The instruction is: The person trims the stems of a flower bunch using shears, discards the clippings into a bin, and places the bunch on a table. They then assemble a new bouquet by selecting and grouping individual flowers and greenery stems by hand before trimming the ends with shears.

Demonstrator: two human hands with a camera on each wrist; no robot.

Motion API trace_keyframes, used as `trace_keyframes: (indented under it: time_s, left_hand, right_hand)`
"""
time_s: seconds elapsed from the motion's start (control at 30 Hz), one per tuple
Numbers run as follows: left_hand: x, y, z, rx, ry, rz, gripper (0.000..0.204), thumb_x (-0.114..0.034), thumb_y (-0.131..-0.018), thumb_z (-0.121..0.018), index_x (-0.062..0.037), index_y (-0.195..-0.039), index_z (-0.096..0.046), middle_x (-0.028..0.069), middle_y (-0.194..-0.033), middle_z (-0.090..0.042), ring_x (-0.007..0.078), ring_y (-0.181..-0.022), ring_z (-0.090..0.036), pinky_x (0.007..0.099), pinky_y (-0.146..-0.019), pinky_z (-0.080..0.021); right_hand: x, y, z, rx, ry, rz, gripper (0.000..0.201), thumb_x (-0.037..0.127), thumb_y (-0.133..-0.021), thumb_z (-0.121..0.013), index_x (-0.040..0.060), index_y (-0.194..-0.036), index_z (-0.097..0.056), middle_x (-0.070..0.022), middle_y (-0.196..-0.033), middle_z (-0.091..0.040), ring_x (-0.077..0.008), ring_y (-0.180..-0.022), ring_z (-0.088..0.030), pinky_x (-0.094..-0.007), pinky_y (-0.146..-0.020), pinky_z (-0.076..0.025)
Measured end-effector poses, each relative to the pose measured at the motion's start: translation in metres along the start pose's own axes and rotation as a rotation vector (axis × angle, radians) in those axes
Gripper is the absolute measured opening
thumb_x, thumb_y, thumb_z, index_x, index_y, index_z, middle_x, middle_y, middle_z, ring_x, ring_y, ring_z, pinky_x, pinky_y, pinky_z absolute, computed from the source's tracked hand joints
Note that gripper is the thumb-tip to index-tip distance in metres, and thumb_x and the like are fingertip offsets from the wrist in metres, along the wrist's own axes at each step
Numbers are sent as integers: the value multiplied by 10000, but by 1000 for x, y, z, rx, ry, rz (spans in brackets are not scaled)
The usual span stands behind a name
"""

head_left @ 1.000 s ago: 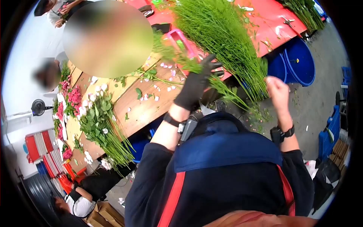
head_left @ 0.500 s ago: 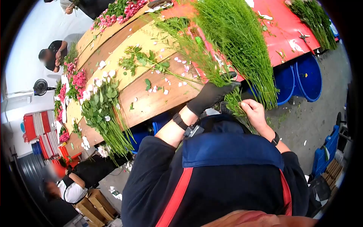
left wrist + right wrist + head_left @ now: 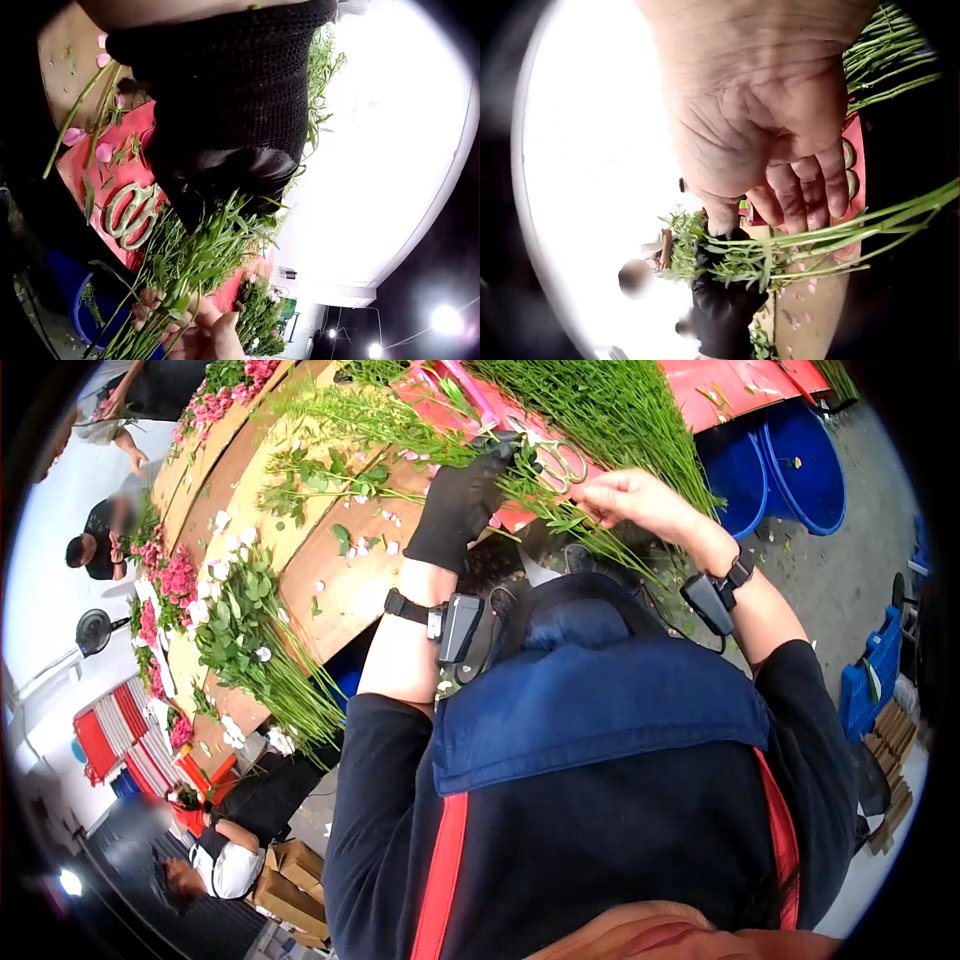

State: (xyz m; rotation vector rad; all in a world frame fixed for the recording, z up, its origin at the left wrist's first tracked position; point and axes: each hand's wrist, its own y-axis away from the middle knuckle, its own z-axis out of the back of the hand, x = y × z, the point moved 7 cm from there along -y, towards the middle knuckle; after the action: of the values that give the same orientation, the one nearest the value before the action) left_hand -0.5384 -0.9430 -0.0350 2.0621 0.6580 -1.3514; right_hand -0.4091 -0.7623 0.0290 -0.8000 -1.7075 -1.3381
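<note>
My left hand point(image 3: 462, 505), in a black glove, grips a small bunch of leafy green stems point(image 3: 605, 538) over the table's front edge. The leafy tops reach left of the glove and the bare stalks slant down to the right. My bare right hand point(image 3: 650, 505) is beside the stalks, its fingers loosely bent. In the right wrist view, the stems point(image 3: 817, 240) run across right at its fingertips. The left wrist view shows the right thumb and fingers spread behind the stems point(image 3: 187, 281). Scissors point(image 3: 572, 478) with pale looped handles lie on the red table cover between the hands.
A large pile of feathery greenery point(image 3: 600, 410) lies on the red cover. Blue buckets point(image 3: 735, 490) stand below the table at right. White flowers with long stems point(image 3: 245, 615) lie on the wooden table point(image 3: 335, 622), among scattered petals. Other people point(image 3: 105, 540) stand across the table.
My right hand came in from the far right to the lower stalks, then moved up and left toward the glove. The left hand keeps its grip. The head view has shifted.
</note>
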Motion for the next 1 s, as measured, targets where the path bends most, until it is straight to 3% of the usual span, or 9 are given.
trace_keyframes:
  time_s: [0.23,0.33,0.43,0.5,0.6,0.67,0.77,0.83,1.0]
  left_hand:
    - [-34,33,-65,-217,432,214,252,-142,-911,-595,12,-1110,-603,84,-1039,-658,195,-972,-630,320,-840,-523]
    - [-38,44,-64,-28,-16,-10,349,-155,-915,-586,7,-1217,-523,118,-1100,-643,215,-1009,-621,332,-869,-521]
    - [-51,51,-59,-55,192,-90,439,-173,-918,-575,-56,-1321,-449,134,-1177,-600,259,-1064,-592,381,-908,-502]
    - [-66,61,-67,-146,842,88,439,-194,-906,-589,-90,-1319,-480,112,-1165,-607,238,-1025,-613,366,-905,-490]
    - [-51,69,-44,-115,572,4,384,-202,-966,-498,-29,-1306,-464,144,-1167,-579,302,-1083,-579,458,-933,-491]
    - [-58,88,-44,-108,870,23,379,-142,-956,-500,-36,-1318,-457,173,-1155,-578,320,-1116,-567,469,-934,-491]
    - [-44,132,-13,-314,816,-31,383,-185,-905,-607,-2,-1225,-502,142,-906,-651,293,-862,-662,447,-792,-551]
    - [-65,178,-2,-499,724,2,371,-181,-893,-614,22,-1182,-499,31,-653,-534,212,-684,-642,417,-693,-566]
    - [-61,315,81,-740,467,-382,384,-263,-967,-502,26,-1219,-479,28,-766,-478,169,-695,-576,381,-734,-552]
  right_hand:
    - [-20,21,-29,-16,-13,41,242,205,-951,-542,14,-832,-633,-11,-699,-612,-64,-541,-517,-214,-507,-439]
    - [-37,30,-27,-147,-8,-3,222,207,-929,-583,11,-861,-661,19,-679,-598,-37,-533,-500,-197,-470,-409]
    - [-38,42,-30,-143,90,-62,218,193,-916,-599,2,-842,-675,16,-698,-608,-44,-535,-507,-209,-487,-424]
    - [-44,42,-34,-118,104,-48,208,177,-906,-611,-13,-853,-676,6,-698,-609,-55,-539,-515,-218,-500,-431]
    - [-57,33,-41,-24,191,49,189,140,-897,-605,-23,-821,-665,-7,-668,-590,-64,-548,-521,-236,-510,-436]
    - [-65,23,-50,52,211,55,186,128,-893,-605,-30,-811,-658,-15,-652,-579,-70,-551,-525,-241,-513,-431]
    - [-57,12,-78,186,354,110,169,107,-886,-611,-49,-836,-652,-26,-653,-581,-80,-574,-536,-249,-526,-440]
    - [-56,0,-108,302,494,231,175,128,-885,-627,-44,-876,-661,-34,-656,-587,-89,-614,-548,-268,-560,-450]
    - [-21,-48,-217,550,566,89,262,231,-909,-596,-24,-875,-646,-28,-683,-588,-91,-668,-533,-269,-640,-466]
